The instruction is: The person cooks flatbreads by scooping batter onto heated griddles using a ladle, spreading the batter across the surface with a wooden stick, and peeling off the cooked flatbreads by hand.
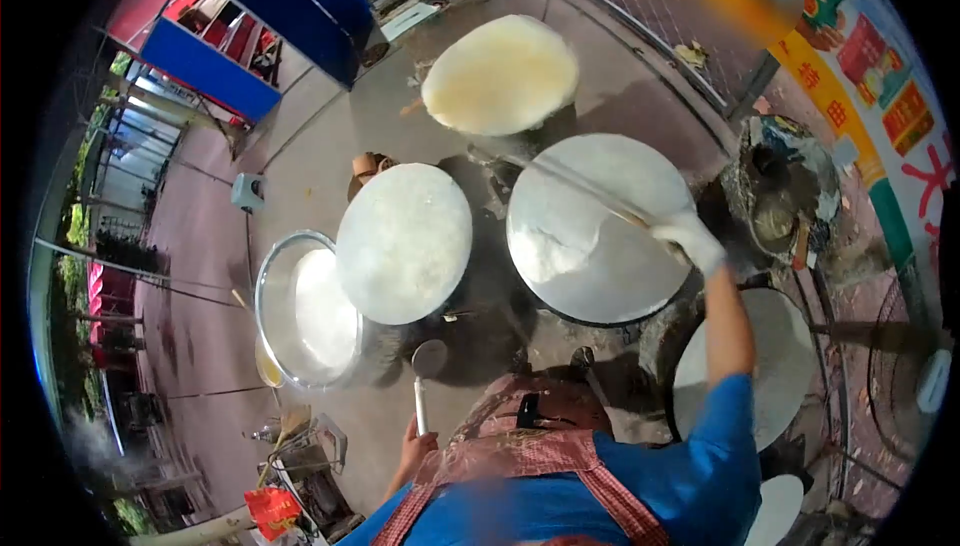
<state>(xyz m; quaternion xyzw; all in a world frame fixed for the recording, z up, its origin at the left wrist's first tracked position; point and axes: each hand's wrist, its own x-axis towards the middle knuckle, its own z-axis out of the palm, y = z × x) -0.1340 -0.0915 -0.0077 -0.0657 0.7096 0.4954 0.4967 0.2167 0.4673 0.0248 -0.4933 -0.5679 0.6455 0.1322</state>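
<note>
My right hand (pixel 690 243), in a white glove, is closed around a long, thin scraper (pixel 598 196). The scraper reaches across a large round griddle (pixel 635 281) coated with white batter, which has an uneven patch (pixel 545 246) on its left. Low in front of me, my left hand (pixel 424 443) grips the white handle of a ladle (pixel 430 358) with a round grey head. Up and left of the ladle is a round griddle covered by a pale, smooth sheet (pixel 405 244). Beside it stands a metal basin (pixel 262 296) of white batter.
A pale yellow round of thin pancakes (pixel 500 76) lies beyond the griddles. Another round griddle (pixel 745 371) is under my right arm. A sooty container (pixel 780 191) stands at the right, near a printed banner (pixel 885 86). A red packet (pixel 272 513) is at lower left.
</note>
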